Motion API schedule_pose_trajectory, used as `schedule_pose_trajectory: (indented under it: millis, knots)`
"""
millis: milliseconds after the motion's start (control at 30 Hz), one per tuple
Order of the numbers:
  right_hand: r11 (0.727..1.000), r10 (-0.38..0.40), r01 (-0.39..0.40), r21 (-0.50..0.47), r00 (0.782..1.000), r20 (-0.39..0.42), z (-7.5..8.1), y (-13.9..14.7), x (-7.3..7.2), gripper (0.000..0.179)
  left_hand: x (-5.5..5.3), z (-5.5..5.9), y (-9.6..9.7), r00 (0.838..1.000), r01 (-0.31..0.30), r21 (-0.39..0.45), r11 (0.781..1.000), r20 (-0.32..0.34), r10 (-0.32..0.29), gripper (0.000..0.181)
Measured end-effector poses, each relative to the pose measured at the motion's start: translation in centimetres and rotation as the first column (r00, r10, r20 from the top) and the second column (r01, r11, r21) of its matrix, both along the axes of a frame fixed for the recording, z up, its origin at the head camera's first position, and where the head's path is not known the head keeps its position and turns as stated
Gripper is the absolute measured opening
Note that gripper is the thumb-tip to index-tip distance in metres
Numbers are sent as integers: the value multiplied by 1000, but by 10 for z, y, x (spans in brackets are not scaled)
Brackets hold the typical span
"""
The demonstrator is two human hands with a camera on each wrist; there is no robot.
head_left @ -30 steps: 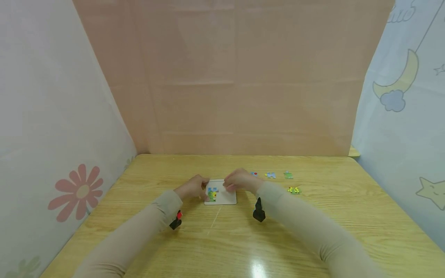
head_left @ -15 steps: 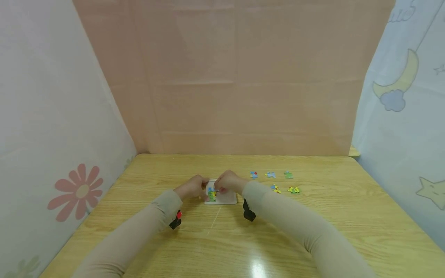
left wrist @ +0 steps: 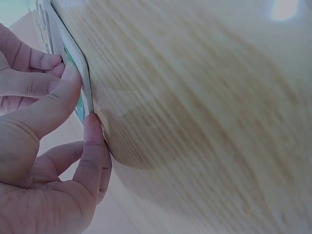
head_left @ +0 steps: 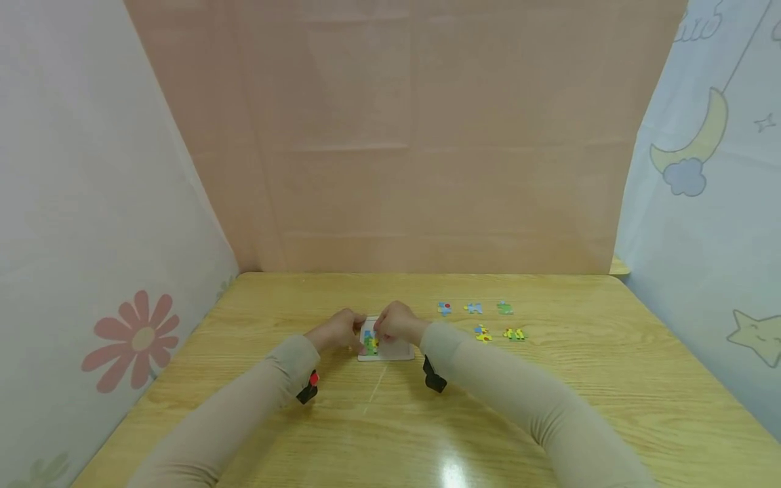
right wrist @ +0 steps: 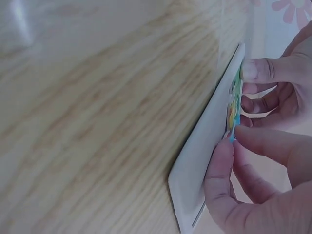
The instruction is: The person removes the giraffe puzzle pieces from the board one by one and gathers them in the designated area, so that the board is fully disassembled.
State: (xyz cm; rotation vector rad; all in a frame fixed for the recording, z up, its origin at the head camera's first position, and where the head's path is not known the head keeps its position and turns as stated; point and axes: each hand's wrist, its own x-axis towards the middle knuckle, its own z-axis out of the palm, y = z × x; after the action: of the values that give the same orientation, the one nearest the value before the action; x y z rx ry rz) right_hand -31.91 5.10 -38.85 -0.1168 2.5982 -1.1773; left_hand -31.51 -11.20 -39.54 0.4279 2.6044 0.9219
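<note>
A white puzzle board [head_left: 399,354] lies flat on the table, with joined green, yellow and blue puzzle pieces [head_left: 369,344] along its left side. My left hand [head_left: 335,330] grips the board's left edge, the thumb on top over the green part and a finger against the rim in the left wrist view. My right hand [head_left: 399,322] is over the middle of the board. In the right wrist view its thumb and index finger pinch a small puzzle piece [right wrist: 229,135] at the end of the joined ones. The fingertips hide most of that piece.
Several loose pieces lie right of the board: a blue one with a red dot [head_left: 445,308], a blue one [head_left: 473,308], a green one [head_left: 504,308] and yellow ones [head_left: 514,334]. Cloth walls [head_left: 390,169] stand behind and beside the wooden table [head_left: 390,420].
My right hand has moved left across the board to the joined pieces, uncovering a yellow-blue loose piece. My left hand keeps its place at the board's edge.
</note>
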Motion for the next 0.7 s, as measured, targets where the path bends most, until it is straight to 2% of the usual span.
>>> schedule_pose_trajectory:
  millis: [267,500,700]
  knots:
    - [999,-27,27,17,999,-19,0,-4,2,7,2,1,2,1000,-2,-20,1000,-18,2,82]
    - [996,-14,17,-84,999,45,-1,1,1,5,3,2,2,1000,-13,-14,1000,-10,12,82]
    - [983,0,20,-184,994,111,11,6,4,11,4,3,1,1000,-22,12,1000,5,22,83]
